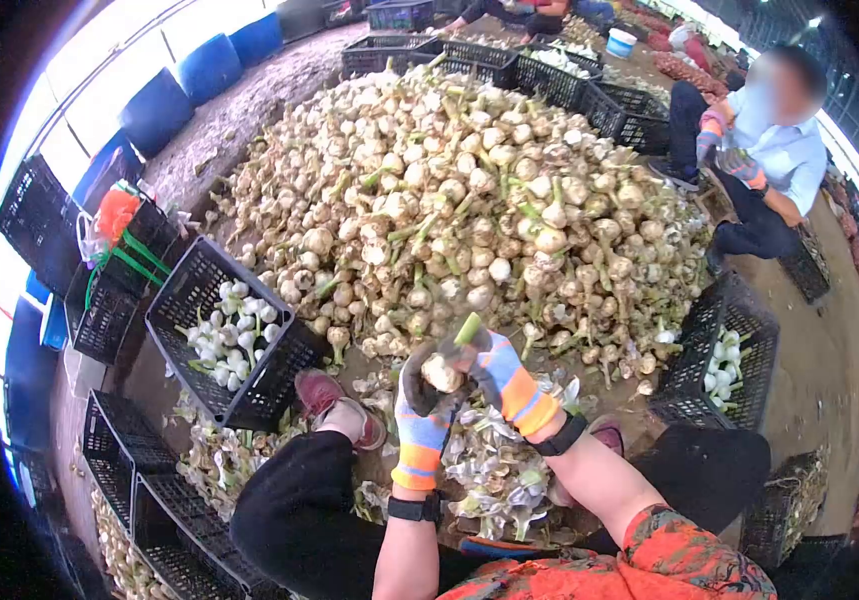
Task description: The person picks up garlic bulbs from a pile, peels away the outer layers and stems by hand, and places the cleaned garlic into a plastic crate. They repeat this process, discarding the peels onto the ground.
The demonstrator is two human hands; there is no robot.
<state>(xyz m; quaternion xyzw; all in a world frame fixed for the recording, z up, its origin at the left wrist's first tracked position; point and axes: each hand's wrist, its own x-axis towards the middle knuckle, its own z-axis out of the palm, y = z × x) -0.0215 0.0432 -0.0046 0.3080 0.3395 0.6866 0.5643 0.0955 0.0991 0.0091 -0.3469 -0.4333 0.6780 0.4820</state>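
Evidently, the bulb (442,373) is sitting up between the gloved hands, in front of the pile (429,190). The left hand (421,400) is curling around its side, and the right hand (509,378) is closing in at its upper side, beside the green stem (468,328). Blur is hiding the right fingertips, so whether they are pinching the stem or gripping a tool, I cannot tell.

Slipping seems the likeliest trouble: gloves are covering the fingers, and the round bulb is offering little to hold. A twist could be sending it into the peelings (494,465) below. Loose bulbs along the pile's near edge could be rolling if a sleeve or knuckle is brushing them.

For moving, the hands are having most room above the peelings, between the legs. The pile is bounding them ahead; the left crate (279,375) is standing near the left shoe (321,388), and the right crate (671,402) is edging the right side, its rim raised.
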